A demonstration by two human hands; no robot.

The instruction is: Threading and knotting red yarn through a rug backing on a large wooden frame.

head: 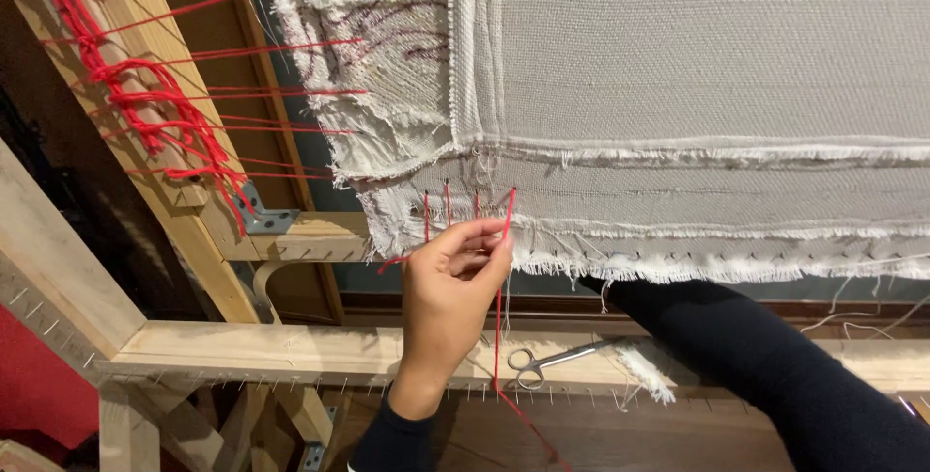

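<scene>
One hand shows plainly in the head view: the left hand (450, 283), raised to the frayed lower edge of a white woven cloth (697, 75) stretched on a wooden frame (291, 351). Its fingertips (496, 239) are pressed together, pinching a red thread (499, 336) just below the fringe; from the pinch the strand runs up to the cloth's edge and also hangs straight down past the wrist, crossing the lower beam and trailing off toward the bottom of the view. Several short red stitches (436, 205) stand upright in the cloth's hem just left of the pinch. The right arm, in a dark sleeve (765, 365), reaches up behind the cloth from the lower right; its hand is hidden by the fabric, so I cannot tell how it grips. A pair of small metal scissors (542, 361) lies on the lower beam, blades closed, between the hanging thread and the sleeve, beside a tuft of white fibres (644, 375). At the upper left, many red cords (165, 113) run taut from the cloth's ragged side edge to a slanted wooden rail, where they are wound and knotted. A metal bracket (260, 212) joins the rail to the frame beneath them.
</scene>
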